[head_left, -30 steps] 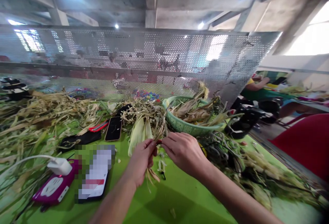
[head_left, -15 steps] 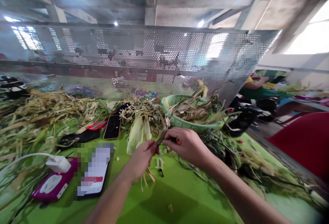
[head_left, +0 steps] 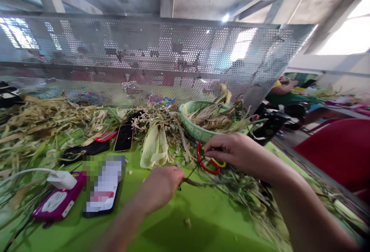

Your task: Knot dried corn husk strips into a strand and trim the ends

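My left hand (head_left: 163,186) is closed on the end of a thin dried plant stem (head_left: 208,183) that lies low across the green table (head_left: 173,229). My right hand (head_left: 231,152) is curled around the red and yellow handles of a small pair of scissors (head_left: 206,162), just in front of the green basket (head_left: 193,127). A thin dark strand runs from my left fist up to the scissors. A pale folded husk (head_left: 154,147) lies just behind my left hand.
Heaps of dried husks (head_left: 49,120) cover the left and back of the table. Two phones (head_left: 124,137) lie among them; a purple power strip with a white plug (head_left: 58,198) sits front left. A perforated metal screen (head_left: 144,55) stands behind. Another person (head_left: 285,90) sits at right.
My hands have come apart. The right hand moved right and now holds the scissors; the left hand dropped toward the table with the stem. The camera tilted a little.
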`<state>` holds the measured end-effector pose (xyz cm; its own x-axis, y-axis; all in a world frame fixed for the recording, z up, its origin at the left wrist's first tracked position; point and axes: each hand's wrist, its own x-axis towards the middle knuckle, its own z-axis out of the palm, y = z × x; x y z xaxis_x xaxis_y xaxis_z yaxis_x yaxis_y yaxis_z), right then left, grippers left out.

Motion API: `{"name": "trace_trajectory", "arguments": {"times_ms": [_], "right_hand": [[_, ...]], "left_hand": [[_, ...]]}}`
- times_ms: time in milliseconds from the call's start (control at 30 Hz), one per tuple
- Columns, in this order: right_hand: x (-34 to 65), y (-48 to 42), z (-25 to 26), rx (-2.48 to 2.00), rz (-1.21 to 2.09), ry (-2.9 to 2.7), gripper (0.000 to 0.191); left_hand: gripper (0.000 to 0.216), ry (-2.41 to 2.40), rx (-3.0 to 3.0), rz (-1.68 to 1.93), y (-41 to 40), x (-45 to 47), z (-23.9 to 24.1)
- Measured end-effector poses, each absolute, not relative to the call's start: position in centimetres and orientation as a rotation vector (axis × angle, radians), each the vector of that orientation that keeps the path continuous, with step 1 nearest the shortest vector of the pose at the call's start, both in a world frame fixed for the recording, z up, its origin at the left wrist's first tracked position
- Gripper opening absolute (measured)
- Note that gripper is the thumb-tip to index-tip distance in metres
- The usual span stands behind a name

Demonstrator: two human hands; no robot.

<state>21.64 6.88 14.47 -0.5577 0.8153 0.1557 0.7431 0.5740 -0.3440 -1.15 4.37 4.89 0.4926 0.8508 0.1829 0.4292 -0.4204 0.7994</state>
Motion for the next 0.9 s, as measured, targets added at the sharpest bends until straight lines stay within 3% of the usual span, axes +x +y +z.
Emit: {"name": "trace_trajectory", "arguments": {"times_ms": [167,433,733,900], "right_hand": [[22.2,9.1,13.2,-1.216,0.607,-2.466,0.023],[17.7,8.2,10.9,-1.028,0.562,-2.488,0.017],[14.7,5.1,10.1,-0.879,1.001,-2.229,0.030],[13.4,4.3,8.5,-0.943,0.836,-2.277,0.033]], "left_hand": [[0.021,0.664,1.789,0.613,3.9,-1.7,6.4],[0.030,0.890,0.985,1.142,6.9,-2.4,4.4],[0.026,1.320,1.377,1.158,7.3,-2.1,4.1],[0.025,1.416,1.505,1.137,7.6,-2.0,3.7]]}}
